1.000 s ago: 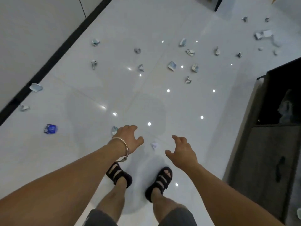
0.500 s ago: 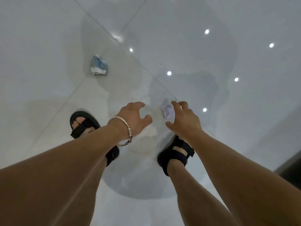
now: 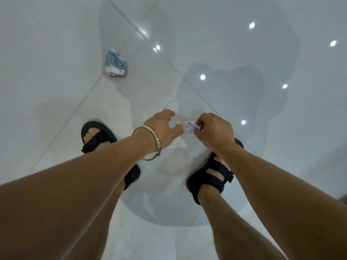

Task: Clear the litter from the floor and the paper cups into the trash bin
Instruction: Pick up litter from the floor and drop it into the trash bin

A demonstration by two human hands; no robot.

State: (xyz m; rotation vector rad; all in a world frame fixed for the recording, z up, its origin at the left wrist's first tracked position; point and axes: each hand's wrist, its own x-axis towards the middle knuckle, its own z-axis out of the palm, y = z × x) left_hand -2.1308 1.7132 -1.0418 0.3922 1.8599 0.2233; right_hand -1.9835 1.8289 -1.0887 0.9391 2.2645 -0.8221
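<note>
While the right hand (image 3: 216, 131) pinches a small crumpled pale-lilac paper scrap (image 3: 190, 127) w/ curled fingers, the left hand (image 3: 163, 126) has fingers apart, thumb just beside it.

Bright floor (image 3: 234, 53) glare, perhaps warped edges

The floor (image 3: 56, 53) was glossy white tile, cut by thin grout lines (image 3: 165, 59) running on the diagonal and meeting near the upper left. Small round ceiling lights (image 3: 202, 77) shone back off the polish, inside a broad grey reflection of the person bending over. Two black strapped sandals stood on the tile, the left sandal (image 3: 97, 142) well apart from the right sandal (image 3: 208, 177), toes bare. A silver bangle (image 3: 158, 142) with coiled wire wraps circled the left wrist. A dark edge (image 3: 343, 196) showed at far right.
</note>
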